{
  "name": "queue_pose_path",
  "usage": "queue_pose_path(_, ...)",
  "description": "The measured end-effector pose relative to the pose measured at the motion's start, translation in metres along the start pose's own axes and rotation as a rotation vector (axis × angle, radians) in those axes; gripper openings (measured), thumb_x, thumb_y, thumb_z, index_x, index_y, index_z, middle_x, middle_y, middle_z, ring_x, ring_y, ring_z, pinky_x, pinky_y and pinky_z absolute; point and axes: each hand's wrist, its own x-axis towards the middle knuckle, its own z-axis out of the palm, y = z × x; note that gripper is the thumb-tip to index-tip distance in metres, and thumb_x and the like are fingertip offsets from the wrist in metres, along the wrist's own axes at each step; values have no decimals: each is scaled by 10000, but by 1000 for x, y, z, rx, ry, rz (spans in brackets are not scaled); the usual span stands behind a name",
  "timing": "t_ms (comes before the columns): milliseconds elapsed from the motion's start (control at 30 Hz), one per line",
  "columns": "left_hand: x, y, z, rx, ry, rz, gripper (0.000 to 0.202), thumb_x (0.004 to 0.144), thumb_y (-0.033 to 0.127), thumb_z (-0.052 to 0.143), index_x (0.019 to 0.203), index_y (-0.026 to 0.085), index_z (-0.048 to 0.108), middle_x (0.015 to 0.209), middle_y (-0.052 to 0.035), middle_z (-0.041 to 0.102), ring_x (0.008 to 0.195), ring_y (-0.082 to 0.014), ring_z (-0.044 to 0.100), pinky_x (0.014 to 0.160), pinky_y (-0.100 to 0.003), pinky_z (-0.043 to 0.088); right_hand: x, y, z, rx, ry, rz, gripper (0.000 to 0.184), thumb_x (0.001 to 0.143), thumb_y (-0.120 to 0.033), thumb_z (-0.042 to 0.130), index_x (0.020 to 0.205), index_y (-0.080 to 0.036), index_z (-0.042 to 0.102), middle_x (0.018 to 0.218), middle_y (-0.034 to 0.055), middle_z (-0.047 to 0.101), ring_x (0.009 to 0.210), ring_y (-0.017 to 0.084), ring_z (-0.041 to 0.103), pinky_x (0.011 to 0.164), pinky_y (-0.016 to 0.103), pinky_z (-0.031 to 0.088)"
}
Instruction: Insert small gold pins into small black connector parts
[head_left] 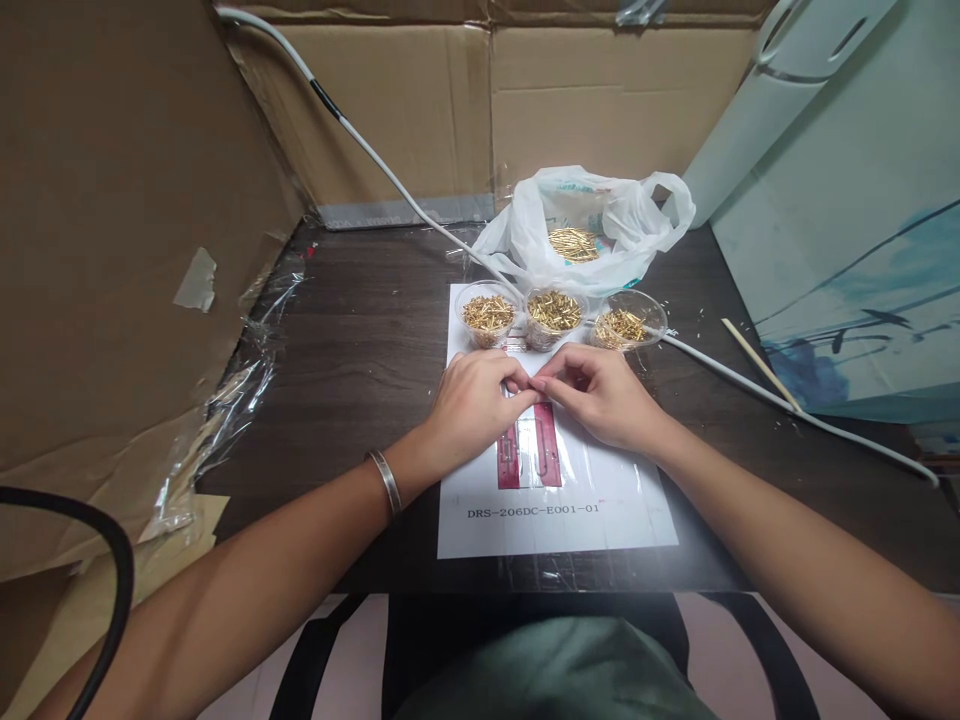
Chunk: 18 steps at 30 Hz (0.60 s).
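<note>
My left hand point(474, 400) and my right hand point(600, 395) meet fingertip to fingertip over a white printed sheet point(555, 500) taped to the dark table point(360, 340). Both hands are curled in a pinch; whatever sits between the fingers is too small to make out. Under them on the sheet lies a red diagram strip point(531, 455) with thin metal parts on it. Just beyond the hands stand three clear cups of small brass pins: left cup point(487, 313), middle cup point(555, 312), right cup point(626, 322).
A white plastic bag point(585, 225) holding more brass pins lies behind the cups. A white cable point(787, 405) crosses the table, a wooden stick point(752, 352) lies at right. Cardboard walls point(112, 200) enclose left and back; a pale panel point(847, 220) stands right.
</note>
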Motion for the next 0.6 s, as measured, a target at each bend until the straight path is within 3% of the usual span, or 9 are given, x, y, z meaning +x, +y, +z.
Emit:
queue_pose_path(233, -2, -1, -2, -24, 2, 29, 74, 744, 253, 738, 735, 184, 713, 770, -17, 703, 741, -173, 623, 732, -323, 432, 0, -2, -1, 18, -20, 56, 207, 837, -340, 628, 750, -155, 661, 677, 33, 637, 555, 115, 456, 532, 268, 342)
queue_pose_path(600, -2, -1, -5, -54, -15, 17, 48, 773, 192, 715, 729, 183, 730, 763, -17, 710, 709, -156, 610, 711, -313, 431, 0, -2, -1, 49, -32, 100, 229, 832, -351, 616, 757, -143, 677, 607, 12, 586, 528, 109, 430, 493, 263, 306)
